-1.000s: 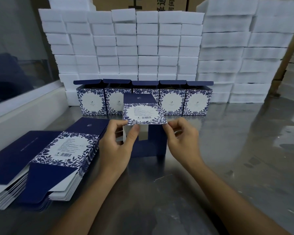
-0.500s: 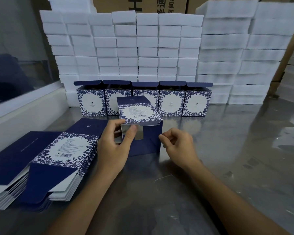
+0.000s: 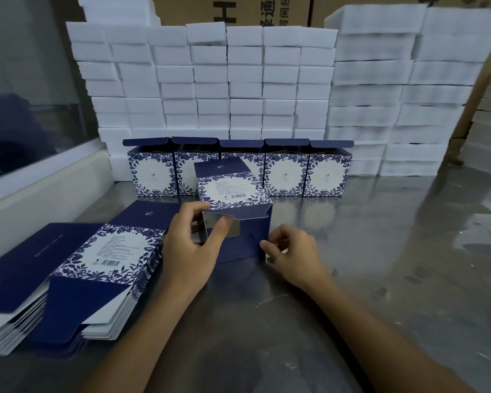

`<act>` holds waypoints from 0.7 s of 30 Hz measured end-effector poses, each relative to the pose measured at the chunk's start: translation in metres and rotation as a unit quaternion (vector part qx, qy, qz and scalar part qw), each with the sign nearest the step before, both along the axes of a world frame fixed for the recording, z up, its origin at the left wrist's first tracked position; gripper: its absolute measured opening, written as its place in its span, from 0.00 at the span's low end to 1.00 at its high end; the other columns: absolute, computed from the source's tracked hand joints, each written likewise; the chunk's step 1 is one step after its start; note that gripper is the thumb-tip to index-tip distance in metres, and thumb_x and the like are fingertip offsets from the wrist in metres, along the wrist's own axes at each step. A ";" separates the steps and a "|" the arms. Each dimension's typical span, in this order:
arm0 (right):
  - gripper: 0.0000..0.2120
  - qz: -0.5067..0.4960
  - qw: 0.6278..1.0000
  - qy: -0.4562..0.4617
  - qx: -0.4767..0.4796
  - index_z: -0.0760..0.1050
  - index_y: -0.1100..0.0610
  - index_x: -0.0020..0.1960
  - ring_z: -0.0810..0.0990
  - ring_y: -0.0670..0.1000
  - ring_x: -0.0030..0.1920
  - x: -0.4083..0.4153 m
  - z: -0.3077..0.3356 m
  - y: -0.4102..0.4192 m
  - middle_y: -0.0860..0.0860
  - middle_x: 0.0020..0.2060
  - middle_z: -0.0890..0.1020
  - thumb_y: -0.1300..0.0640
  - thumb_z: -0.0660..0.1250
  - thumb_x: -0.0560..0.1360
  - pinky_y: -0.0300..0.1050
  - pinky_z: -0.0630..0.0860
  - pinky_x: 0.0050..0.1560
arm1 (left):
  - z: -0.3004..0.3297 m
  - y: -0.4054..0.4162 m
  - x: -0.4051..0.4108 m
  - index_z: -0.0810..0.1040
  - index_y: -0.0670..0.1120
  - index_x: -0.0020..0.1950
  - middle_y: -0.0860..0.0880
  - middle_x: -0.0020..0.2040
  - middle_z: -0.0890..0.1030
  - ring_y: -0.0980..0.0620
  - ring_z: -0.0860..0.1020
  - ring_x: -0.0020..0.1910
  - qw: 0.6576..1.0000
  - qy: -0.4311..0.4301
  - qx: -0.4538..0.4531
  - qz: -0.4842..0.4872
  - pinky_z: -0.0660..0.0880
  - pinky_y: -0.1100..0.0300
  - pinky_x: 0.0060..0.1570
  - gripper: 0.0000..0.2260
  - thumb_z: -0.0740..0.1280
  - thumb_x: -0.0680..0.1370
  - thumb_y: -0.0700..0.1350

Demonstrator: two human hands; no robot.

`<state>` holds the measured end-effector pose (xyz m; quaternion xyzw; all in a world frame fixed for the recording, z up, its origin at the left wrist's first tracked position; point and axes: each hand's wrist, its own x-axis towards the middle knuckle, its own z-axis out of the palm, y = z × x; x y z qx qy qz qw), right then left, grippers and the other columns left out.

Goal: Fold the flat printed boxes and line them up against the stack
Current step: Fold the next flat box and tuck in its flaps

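Note:
A blue-and-white floral printed box (image 3: 233, 191), partly folded, lies on its side on the steel table, its open end facing me. My left hand (image 3: 190, 245) grips its left edge, thumb inside the opening. My right hand (image 3: 292, 253) has curled fingers at the box's lower right flap; whether they pinch it is unclear. Several folded boxes (image 3: 284, 174) stand in a row, lids up, against the white foam stack (image 3: 244, 80). A pile of flat printed boxes (image 3: 102, 256) lies at my left.
The steel table (image 3: 380, 251) stretches to the right and towards me. More white foam stacks (image 3: 403, 95) fill the back right. A white ledge (image 3: 40, 182) under a window borders the left. Brown cartons (image 3: 238, 9) stand behind the foam.
The box has tipped further onto its side and shifted slightly away. My right hand let go of the top panel and dropped to the lower right flap. My left hand kept its hold.

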<state>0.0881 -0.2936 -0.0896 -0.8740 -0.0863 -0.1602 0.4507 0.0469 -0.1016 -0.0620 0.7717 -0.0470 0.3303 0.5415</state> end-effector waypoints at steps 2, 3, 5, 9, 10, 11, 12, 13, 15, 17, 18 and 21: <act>0.15 0.036 0.996 -0.008 0.076 0.71 0.46 0.60 0.82 0.49 0.47 -0.002 0.003 0.004 0.44 0.49 0.80 0.48 0.72 0.76 0.50 0.82 0.48 | 0.000 -0.001 0.000 0.75 0.56 0.56 0.54 0.53 0.79 0.59 0.77 0.52 1.000 0.000 0.007 -0.004 0.75 0.60 0.49 0.18 0.70 0.71 0.63; 0.22 0.060 0.992 -0.021 0.105 0.66 0.42 0.66 0.80 0.46 0.53 -0.004 0.005 0.006 0.40 0.56 0.77 0.47 0.71 0.77 0.44 0.81 0.51 | 0.000 -0.002 -0.001 0.75 0.55 0.57 0.54 0.54 0.79 0.59 0.77 0.52 1.000 -0.001 0.015 -0.014 0.75 0.59 0.49 0.19 0.71 0.72 0.63; 0.27 0.087 0.986 -0.068 0.124 0.61 0.39 0.73 0.73 0.40 0.65 -0.005 0.008 0.008 0.36 0.64 0.71 0.48 0.69 0.79 0.37 0.75 0.61 | -0.001 -0.005 -0.003 0.75 0.56 0.59 0.56 0.56 0.78 0.60 0.77 0.55 0.998 -0.002 0.039 -0.040 0.74 0.64 0.50 0.20 0.69 0.72 0.64; 0.06 0.025 0.980 -0.149 0.129 0.71 0.37 0.56 0.73 0.38 0.57 -0.008 0.019 0.008 0.46 0.55 0.75 0.45 0.60 0.80 0.34 0.70 0.55 | -0.003 -0.006 -0.005 0.75 0.55 0.64 0.57 0.62 0.77 0.62 0.74 0.62 0.994 -0.005 0.019 -0.106 0.69 0.67 0.59 0.23 0.54 0.76 0.65; 0.03 0.015 0.979 -0.151 0.134 0.72 0.39 0.51 0.73 0.41 0.53 -0.008 0.022 0.006 0.47 0.51 0.76 0.44 0.60 0.80 0.35 0.70 0.52 | -0.004 -0.006 -0.004 0.74 0.54 0.65 0.57 0.62 0.78 0.61 0.74 0.62 0.994 -0.002 0.018 -0.107 0.70 0.63 0.60 0.24 0.52 0.77 0.65; 0.06 0.008 0.979 -0.153 0.136 0.72 0.42 0.47 0.74 0.44 0.51 -0.008 0.024 0.005 0.49 0.48 0.76 0.44 0.60 0.81 0.38 0.69 0.50 | -0.006 -0.006 -0.004 0.73 0.54 0.65 0.58 0.61 0.78 0.62 0.76 0.60 0.995 0.004 0.026 -0.097 0.73 0.60 0.58 0.23 0.53 0.78 0.64; 0.10 0.003 0.978 -0.155 0.139 0.72 0.45 0.44 0.74 0.47 0.49 -0.008 0.025 0.004 0.50 0.46 0.76 0.44 0.61 0.81 0.41 0.70 0.50 | -0.007 -0.006 -0.003 0.72 0.55 0.63 0.59 0.57 0.78 0.63 0.77 0.56 0.996 0.008 0.038 -0.084 0.75 0.60 0.54 0.19 0.54 0.78 0.63; 0.12 -0.002 0.978 -0.157 0.141 0.72 0.49 0.42 0.74 0.49 0.48 -0.008 0.026 0.004 0.51 0.44 0.76 0.44 0.62 0.81 0.43 0.70 0.49 | -0.008 -0.007 -0.002 0.70 0.55 0.60 0.59 0.53 0.78 0.64 0.77 0.51 0.996 0.012 0.050 -0.069 0.76 0.58 0.51 0.15 0.57 0.78 0.61; 0.14 -0.012 0.977 -0.167 0.131 0.72 0.52 0.40 0.73 0.47 0.46 -0.010 0.028 0.006 0.52 0.43 0.75 0.45 0.63 0.80 0.41 0.70 0.48 | -0.009 -0.007 0.000 0.70 0.50 0.52 0.56 0.47 0.77 0.59 0.77 0.45 0.996 0.009 0.076 -0.039 0.76 0.52 0.46 0.13 0.59 0.77 0.59; 0.14 -0.014 0.975 -0.187 0.119 0.70 0.48 0.38 0.72 0.43 0.45 -0.015 0.030 0.011 0.52 0.43 0.74 0.43 0.64 0.79 0.33 0.68 0.45 | -0.010 -0.003 0.003 0.69 0.44 0.46 0.51 0.41 0.73 0.50 0.74 0.40 0.993 -0.021 0.120 -0.004 0.73 0.48 0.40 0.17 0.58 0.80 0.58; 0.14 -0.013 0.974 -0.196 0.115 0.68 0.46 0.37 0.72 0.42 0.44 -0.017 0.031 0.013 0.51 0.42 0.73 0.42 0.64 0.78 0.32 0.68 0.44 | -0.011 -0.001 0.004 0.68 0.43 0.43 0.50 0.39 0.71 0.49 0.72 0.38 0.990 -0.039 0.137 0.011 0.71 0.48 0.37 0.18 0.57 0.81 0.57; 0.13 -0.010 0.971 -0.208 0.119 0.65 0.42 0.36 0.72 0.40 0.43 -0.020 0.031 0.019 0.48 0.41 0.71 0.42 0.65 0.76 0.29 0.67 0.42 | -0.009 0.003 0.006 0.65 0.43 0.40 0.53 0.37 0.66 0.55 0.66 0.33 0.982 -0.064 0.171 0.037 0.62 0.55 0.32 0.17 0.54 0.83 0.53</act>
